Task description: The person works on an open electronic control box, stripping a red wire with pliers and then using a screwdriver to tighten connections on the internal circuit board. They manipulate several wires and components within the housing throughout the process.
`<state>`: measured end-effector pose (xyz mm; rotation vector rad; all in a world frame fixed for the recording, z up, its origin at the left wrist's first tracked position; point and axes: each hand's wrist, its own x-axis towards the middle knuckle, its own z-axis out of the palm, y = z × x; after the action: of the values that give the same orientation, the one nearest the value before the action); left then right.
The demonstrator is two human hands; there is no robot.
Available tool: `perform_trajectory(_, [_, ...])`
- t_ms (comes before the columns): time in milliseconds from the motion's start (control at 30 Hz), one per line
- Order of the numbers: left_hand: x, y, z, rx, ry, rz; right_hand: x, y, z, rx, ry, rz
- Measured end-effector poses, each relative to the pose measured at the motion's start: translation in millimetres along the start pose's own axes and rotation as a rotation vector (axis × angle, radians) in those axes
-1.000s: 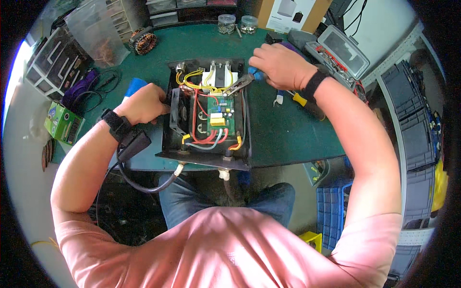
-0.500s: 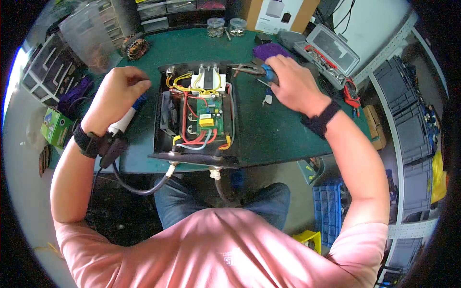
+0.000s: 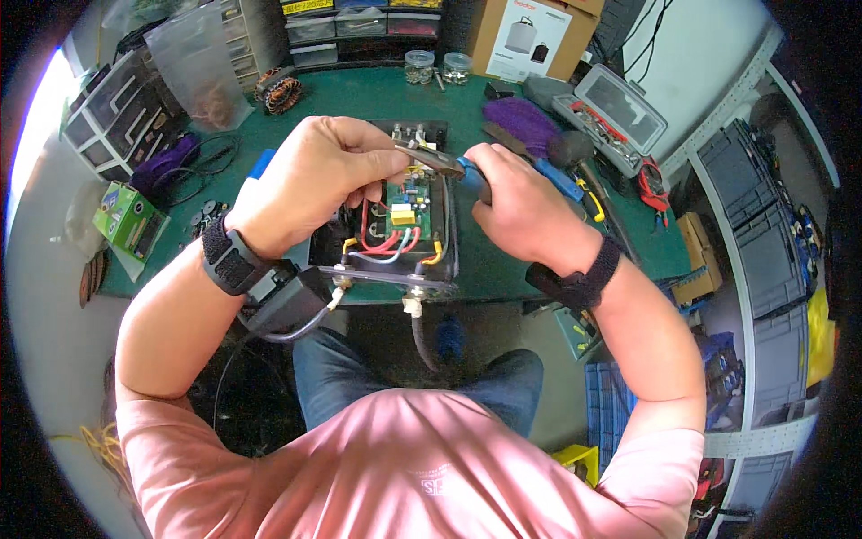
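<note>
My right hand (image 3: 530, 198) grips pliers (image 3: 438, 160) by their blue handles, with the metal jaws pointing left over an opened device. At the jaw tips, the fingers of my left hand (image 3: 314, 175) are pinched together; whatever small piece they hold is too small to make out. Beneath both hands lies the black open casing (image 3: 452, 238), holding a green circuit board (image 3: 411, 199) with red, yellow and grey-blue wires. My left hand hides much of its left and far side. A thick black cable (image 3: 419, 341) hangs from its front panel.
Behind the casing stand two clear jars (image 3: 419, 67) and a cardboard box (image 3: 530, 40). To the right lie a purple cloth (image 3: 525, 124), an open clear case (image 3: 620, 112) and several tools. A copper-wound coil (image 3: 281, 92) and a green box (image 3: 128, 220) are on the left.
My left hand has moved right and over the casing, up to the plier tips. The pliers have come left and nearer in my right hand, their jaws now over the casing.
</note>
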<state>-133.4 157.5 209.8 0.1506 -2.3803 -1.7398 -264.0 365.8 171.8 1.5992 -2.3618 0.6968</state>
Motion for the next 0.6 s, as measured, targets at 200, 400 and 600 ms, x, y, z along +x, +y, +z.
perform_trajectory(200, [-8.5,6.1,10.5,0.162,0.026,0.104,-11.2,-1.8,-13.3,0.14,-0.028,-0.016])
perform_trajectory(400, [-16.4,-12.5,-9.8,0.5,0.133,0.156,-28.3,37.6,-31.0,-0.285,-0.374,0.521])
perform_trajectory(600, [-35.9,-30.0,-17.3,0.478,0.149,0.07,-54.5,82.8,8.0,-0.519,-0.435,0.649])
